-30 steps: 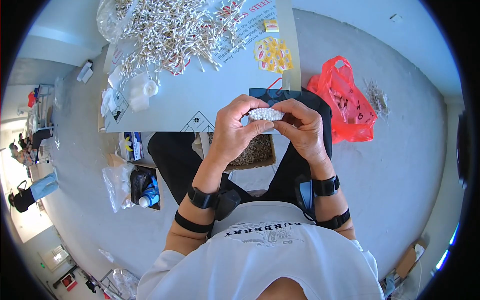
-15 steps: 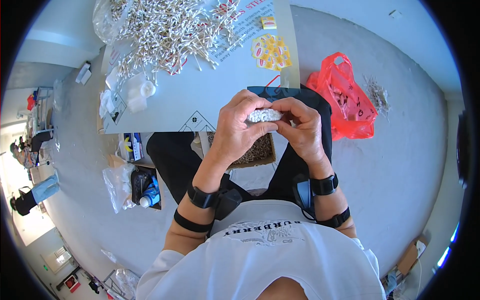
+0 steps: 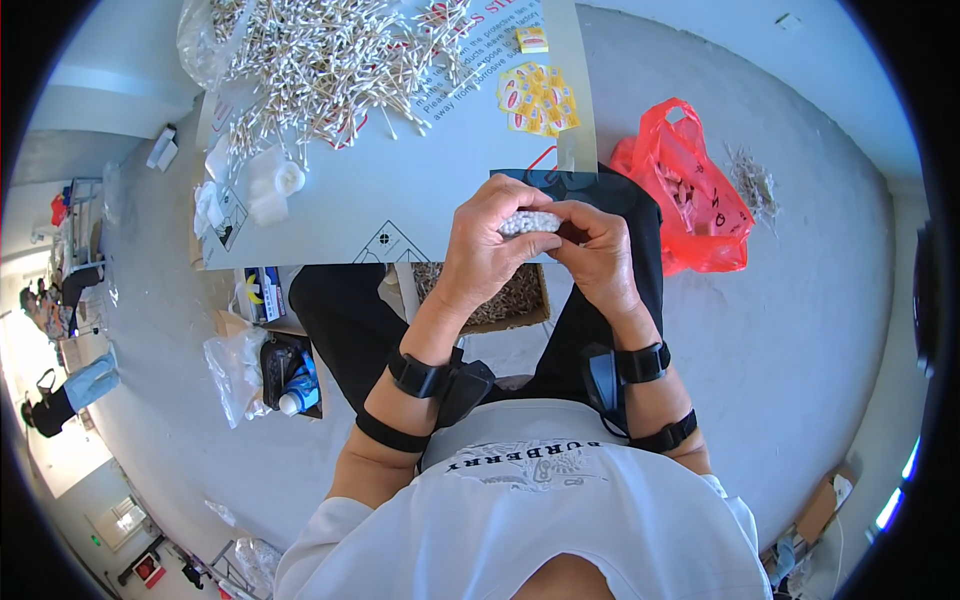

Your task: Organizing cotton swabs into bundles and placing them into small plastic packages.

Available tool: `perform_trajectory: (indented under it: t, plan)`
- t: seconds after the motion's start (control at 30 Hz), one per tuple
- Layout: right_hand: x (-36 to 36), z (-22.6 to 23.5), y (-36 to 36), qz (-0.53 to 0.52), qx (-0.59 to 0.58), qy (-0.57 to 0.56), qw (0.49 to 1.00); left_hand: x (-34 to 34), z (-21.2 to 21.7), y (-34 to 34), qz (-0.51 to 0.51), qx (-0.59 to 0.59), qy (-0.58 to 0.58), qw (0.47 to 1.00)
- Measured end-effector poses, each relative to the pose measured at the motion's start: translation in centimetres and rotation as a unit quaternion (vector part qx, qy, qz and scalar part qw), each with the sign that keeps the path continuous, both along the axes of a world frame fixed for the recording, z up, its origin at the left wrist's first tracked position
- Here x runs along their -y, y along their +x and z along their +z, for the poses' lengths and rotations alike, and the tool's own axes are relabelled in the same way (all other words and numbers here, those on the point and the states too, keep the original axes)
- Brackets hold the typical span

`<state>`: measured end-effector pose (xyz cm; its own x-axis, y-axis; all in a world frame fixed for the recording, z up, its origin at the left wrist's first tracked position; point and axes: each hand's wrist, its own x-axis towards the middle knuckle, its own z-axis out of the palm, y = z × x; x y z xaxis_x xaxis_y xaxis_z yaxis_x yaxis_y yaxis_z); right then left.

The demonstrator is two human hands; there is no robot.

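Observation:
Between my two hands is a tight bundle of cotton swabs [image 3: 530,223], its white tips facing up toward me. My left hand [image 3: 485,240] wraps its left side, thumb along the near edge and fingers over the far edge. On the right, my right hand [image 3: 600,255] pinches the other end with bent fingers and thumb. Both are held just over the near edge of the table [image 3: 350,205], above my lap. The swab sticks are mostly hidden by my fingers. A large loose heap of cotton swabs [image 3: 330,70] lies at the table's far left.
Yellow paper labels [image 3: 540,100] lie at the table's right side. A roll of clear plastic [image 3: 270,185] sits at its left. Below the table is a cardboard box of swabs [image 3: 515,300]. A red plastic bag [image 3: 690,200] stands on the floor at right.
My hands have shifted only slightly around the bundle, with the fingers closing a little more over it. The view has moved a little.

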<state>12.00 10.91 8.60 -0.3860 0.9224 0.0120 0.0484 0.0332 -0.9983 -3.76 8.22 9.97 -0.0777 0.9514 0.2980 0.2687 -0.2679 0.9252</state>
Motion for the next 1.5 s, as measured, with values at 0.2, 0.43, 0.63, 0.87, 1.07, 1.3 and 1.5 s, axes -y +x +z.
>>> perform_trajectory:
  t: [0.2,0.43,0.63,0.87,1.07,1.3,1.5]
  plan:
    - [0.6,-0.4,-0.4,-0.01,-0.037,-0.052,0.998,0.1,-1.2,-0.2,-0.012,0.011,-0.009,1.0]
    - [0.4,-0.6,0.1,-0.023,-0.088,-0.095,0.991,-0.1,0.6,0.5,0.033,0.013,0.003,0.999]
    - [0.4,-0.8,-0.7,-0.036,-0.088,-0.114,0.989,0.8,-3.3,-0.8,0.005,0.079,-0.053,0.995]
    - [0.0,-2.4,0.1,-0.005,-0.05,-0.075,0.996,0.6,-2.4,-1.8,0.02,-0.111,0.031,0.993]
    - [-0.2,-2.7,-0.2,0.018,-0.054,-0.072,0.996,0.6,-3.7,-1.8,0.013,-0.046,-0.011,0.999]
    - [-0.1,-3.8,-0.5,0.018,-0.095,-0.149,0.984,0.6,-4.2,-1.0,0.007,-0.067,-0.041,0.997]
    - [-0.2,-3.2,-0.8,0.011,-0.082,-0.183,0.98,1.3,-5.1,-0.6,0.035,0.266,-0.229,0.936]
